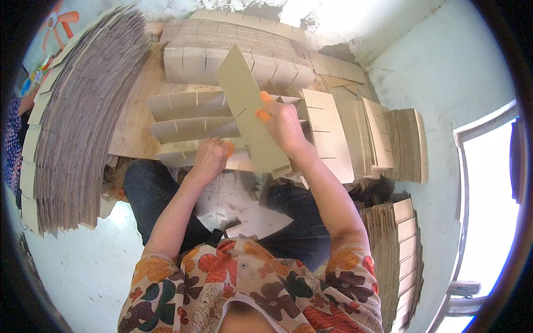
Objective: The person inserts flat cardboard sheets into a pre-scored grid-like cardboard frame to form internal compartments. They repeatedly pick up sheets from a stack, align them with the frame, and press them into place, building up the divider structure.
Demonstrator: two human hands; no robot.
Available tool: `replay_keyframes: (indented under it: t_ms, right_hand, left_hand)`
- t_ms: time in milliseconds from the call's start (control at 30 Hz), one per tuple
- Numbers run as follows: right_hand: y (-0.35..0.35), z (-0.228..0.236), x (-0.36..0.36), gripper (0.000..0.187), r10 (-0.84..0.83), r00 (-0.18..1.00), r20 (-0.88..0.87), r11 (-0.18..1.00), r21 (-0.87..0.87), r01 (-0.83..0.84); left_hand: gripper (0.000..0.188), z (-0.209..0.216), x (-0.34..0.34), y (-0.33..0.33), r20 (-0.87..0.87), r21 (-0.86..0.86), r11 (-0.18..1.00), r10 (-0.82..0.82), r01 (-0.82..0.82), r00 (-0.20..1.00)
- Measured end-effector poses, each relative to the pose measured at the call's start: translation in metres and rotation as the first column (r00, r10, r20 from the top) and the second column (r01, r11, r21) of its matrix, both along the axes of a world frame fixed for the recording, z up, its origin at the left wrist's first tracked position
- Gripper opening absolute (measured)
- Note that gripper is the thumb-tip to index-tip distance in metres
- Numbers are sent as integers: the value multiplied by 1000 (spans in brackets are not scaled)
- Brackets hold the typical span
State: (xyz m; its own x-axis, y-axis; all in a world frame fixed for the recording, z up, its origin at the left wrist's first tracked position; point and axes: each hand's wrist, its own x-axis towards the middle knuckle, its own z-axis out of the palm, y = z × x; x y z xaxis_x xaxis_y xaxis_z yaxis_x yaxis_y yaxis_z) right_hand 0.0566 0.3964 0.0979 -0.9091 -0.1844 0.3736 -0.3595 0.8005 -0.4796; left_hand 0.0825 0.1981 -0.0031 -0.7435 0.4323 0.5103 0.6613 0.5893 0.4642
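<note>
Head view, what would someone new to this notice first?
Probably the tall bank of cardboard filling the left side, and the bright flowered shirt across the bottom. Near the middle, the right hand, with orange finger covers, holds a slanting cardboard sheet. An orange fan also stands out at the upper left.
</note>
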Motion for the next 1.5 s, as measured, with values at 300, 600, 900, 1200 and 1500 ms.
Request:
replay_keyframes:
  t_ms: [300,600,900,1200,1500]
  right_hand:
    - [-5,4,2,25,-74,995,60,997,-5,74]
    - [-5,-52,-26,15,163,986,22,971,-182,-156]
    - [-19,-36,-12,10,134,988,79,988,67,-140]
    - [-21,-58,-17,22,86,975,205,976,179,-124]
    - [146,-41,18,46,-432,804,-410,761,312,568]
  left_hand:
    - [12,-10,-10,-1,41,-66,998,4,-1,999]
    - [16,-14,-12,-3,83,-86,996,6,1,996]
    - [9,-14,-17,3,126,-52,999,2,5,992]
    - [19,-10,-18,3,129,-134,991,5,12,992]
    - [68,26,4,25,59,-362,910,-193,201,979]
